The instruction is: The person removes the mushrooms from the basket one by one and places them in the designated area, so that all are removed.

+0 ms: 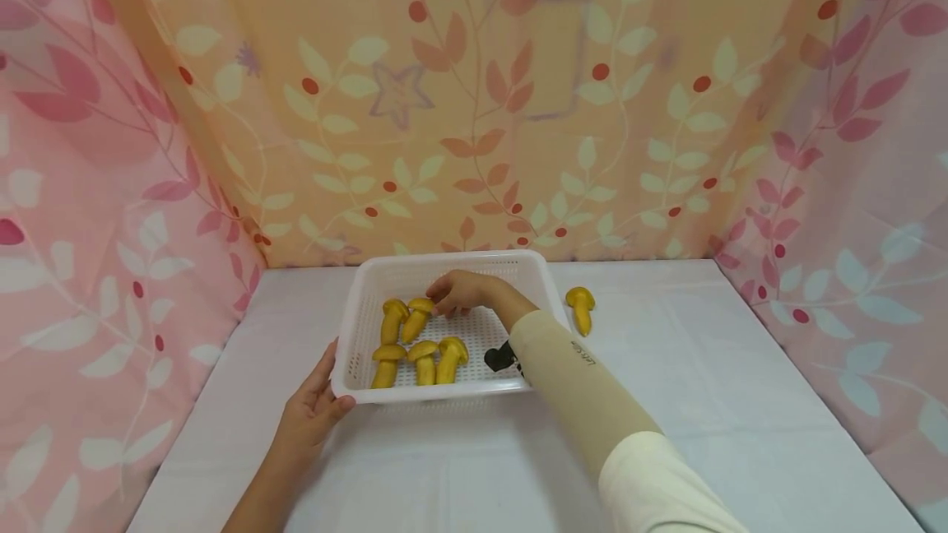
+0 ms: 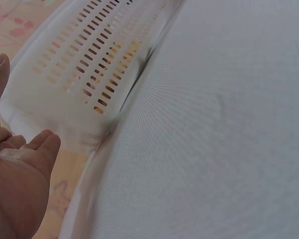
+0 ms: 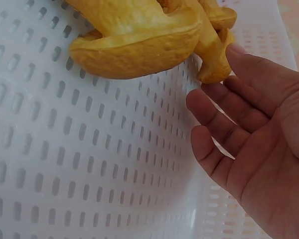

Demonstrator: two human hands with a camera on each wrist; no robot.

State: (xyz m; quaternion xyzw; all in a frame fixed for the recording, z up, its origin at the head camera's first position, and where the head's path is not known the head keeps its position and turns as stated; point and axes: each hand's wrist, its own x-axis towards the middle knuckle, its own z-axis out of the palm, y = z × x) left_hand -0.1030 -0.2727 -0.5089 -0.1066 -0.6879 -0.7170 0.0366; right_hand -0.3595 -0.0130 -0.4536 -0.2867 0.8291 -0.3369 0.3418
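My left hand (image 1: 309,410) holds the front left corner of a white perforated plastic basket (image 1: 452,391), thumb at the front rim and fingers along the left side. In the left wrist view, the thumb and fingers stand at either side of that corner. Inside the basket, my right hand (image 1: 467,290) reaches to a yellow mushroom (image 1: 417,319) in the back row. Its thumb and fingertips are right at the cap, loosely bent and spread in the right wrist view. Another mushroom (image 1: 392,323) lies beside it, and several more, including one (image 1: 450,360), stand along the front side.
A single yellow mushroom (image 1: 581,309) lies on the white tabletop (image 1: 741,401), right of the basket. A black piece (image 1: 500,358) shows under the right sleeve (image 1: 570,385). Flower-patterned curtains (image 1: 474,146) close off the back and both sides.
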